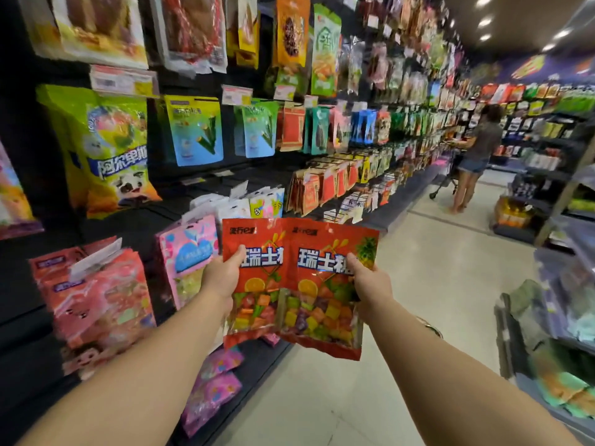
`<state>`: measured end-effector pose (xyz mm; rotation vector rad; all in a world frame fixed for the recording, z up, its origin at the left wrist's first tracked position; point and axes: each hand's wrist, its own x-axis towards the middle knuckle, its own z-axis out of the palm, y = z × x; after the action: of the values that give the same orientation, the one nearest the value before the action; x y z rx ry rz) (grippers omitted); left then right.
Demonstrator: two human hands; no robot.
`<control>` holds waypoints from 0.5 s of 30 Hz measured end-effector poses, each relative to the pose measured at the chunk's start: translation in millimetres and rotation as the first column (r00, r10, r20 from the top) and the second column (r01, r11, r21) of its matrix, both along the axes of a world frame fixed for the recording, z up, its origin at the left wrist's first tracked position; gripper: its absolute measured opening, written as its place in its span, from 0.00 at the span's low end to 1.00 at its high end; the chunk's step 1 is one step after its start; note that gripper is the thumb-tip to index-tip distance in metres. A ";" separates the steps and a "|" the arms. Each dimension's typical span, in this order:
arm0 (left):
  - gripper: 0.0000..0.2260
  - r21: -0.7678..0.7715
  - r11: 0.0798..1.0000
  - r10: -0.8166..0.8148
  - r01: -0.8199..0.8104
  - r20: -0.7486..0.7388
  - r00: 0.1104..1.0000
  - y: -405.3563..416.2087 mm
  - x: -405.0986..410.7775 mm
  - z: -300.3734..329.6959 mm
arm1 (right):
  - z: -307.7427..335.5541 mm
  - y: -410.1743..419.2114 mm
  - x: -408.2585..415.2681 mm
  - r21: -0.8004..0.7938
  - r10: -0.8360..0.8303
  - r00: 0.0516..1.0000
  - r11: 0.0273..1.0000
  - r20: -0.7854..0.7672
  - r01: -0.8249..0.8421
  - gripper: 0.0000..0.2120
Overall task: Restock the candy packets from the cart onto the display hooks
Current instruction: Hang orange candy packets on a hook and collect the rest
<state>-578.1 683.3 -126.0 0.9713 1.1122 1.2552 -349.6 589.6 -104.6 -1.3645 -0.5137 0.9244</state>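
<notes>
You held two red fruit-candy packets (299, 281) in front of the pink candy packets (190, 252) on the display, left hand (222, 278) and right hand (370, 281) each clamped on one edge. Carrying stage; next, find their empty hook, unseen here.

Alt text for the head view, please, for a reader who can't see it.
Both hands hold up two red candy packets side by side in a shop aisle: the left hand grips the left packet, the right hand grips the right packet. Hanging snack bags fill the display wall to the left; a shopper stands far down the aisle.
</notes>
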 end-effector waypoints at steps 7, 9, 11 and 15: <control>0.28 -0.092 0.989 0.112 -0.113 -0.010 0.994 66.5 95.6 -15.7 | 12.1 85.7 124.8 -0.047 0.103 0.994 0.994 0.044 -0.101 0.14; 0.21 -0.111 0.984 0.139 -0.140 -0.023 0.990 75.1 119.5 -14.1 | 10.0 107.6 147.3 -0.050 0.126 0.990 0.991 0.060 -0.123 0.13; 0.14 -0.125 0.977 0.172 -0.174 -0.025 0.985 89.3 135.8 -17.6 | 2.9 127.8 162.8 -0.059 0.150 0.987 0.987 0.055 -0.147 0.13; 0.13 -0.149 0.969 0.195 -0.199 -0.040 0.980 126.8 155.9 -24.9 | -11.4 171.9 183.7 -0.061 0.183 0.983 0.982 0.024 -0.181 0.11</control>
<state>-422.2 810.1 -150.9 0.7778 1.3305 1.2975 -165.9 761.5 -116.0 -1.4025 -0.6470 1.0764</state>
